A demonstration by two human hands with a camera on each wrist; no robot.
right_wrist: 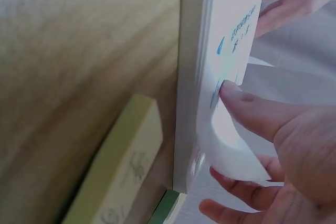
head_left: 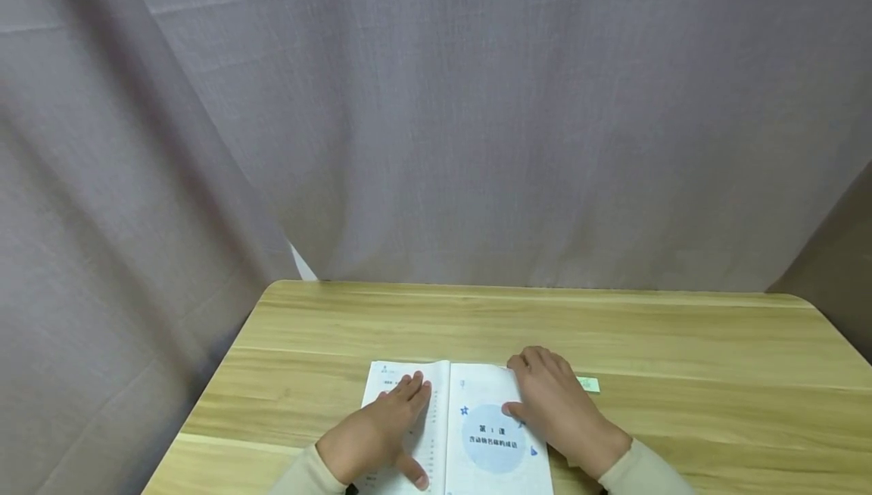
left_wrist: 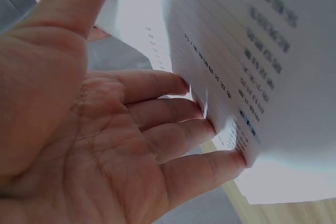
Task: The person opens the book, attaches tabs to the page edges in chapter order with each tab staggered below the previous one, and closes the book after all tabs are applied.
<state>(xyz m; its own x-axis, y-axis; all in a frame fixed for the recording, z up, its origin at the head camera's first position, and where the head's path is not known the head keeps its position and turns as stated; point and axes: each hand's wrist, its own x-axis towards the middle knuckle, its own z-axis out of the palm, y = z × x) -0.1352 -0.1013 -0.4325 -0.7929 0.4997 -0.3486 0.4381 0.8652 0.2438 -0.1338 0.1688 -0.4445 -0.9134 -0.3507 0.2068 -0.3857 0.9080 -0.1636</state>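
Two hands rest on an open book (head_left: pixel 470 434) that lies at the near edge of the wooden surface (head_left: pixel 545 321), roughly in the middle of its width. The left hand (head_left: pixel 381 434) lies flat on the left page, its fingers straight and slightly spread, pointing toward the far side, with the thumb stretched toward the near right along the page. In the left wrist view those fingertips (left_wrist: pixel 210 129) press against the printed sheet and nothing is gripped.

The right hand (head_left: pixel 552 404) covers the right edge of the right page, which bears a pale blue circle with dark characters and small blue marks beside it. Its thumb presses down on the page near the circle, while the fingers curl over the far right corner. In the right wrist view the thumb (right_wrist: pixel 247 108) sits on top of a lifted, bowed leaf and the fingers show underneath it, so this hand pinches the top page away from the stack of pages below.

A small pale green slip (head_left: pixel 589 384) lies on the surface just to the right of the book, partly hidden behind the right hand. Both wrists wear light beige sleeves. A grey curtain (head_left: pixel 436 101) hangs behind the far edge of the surface.
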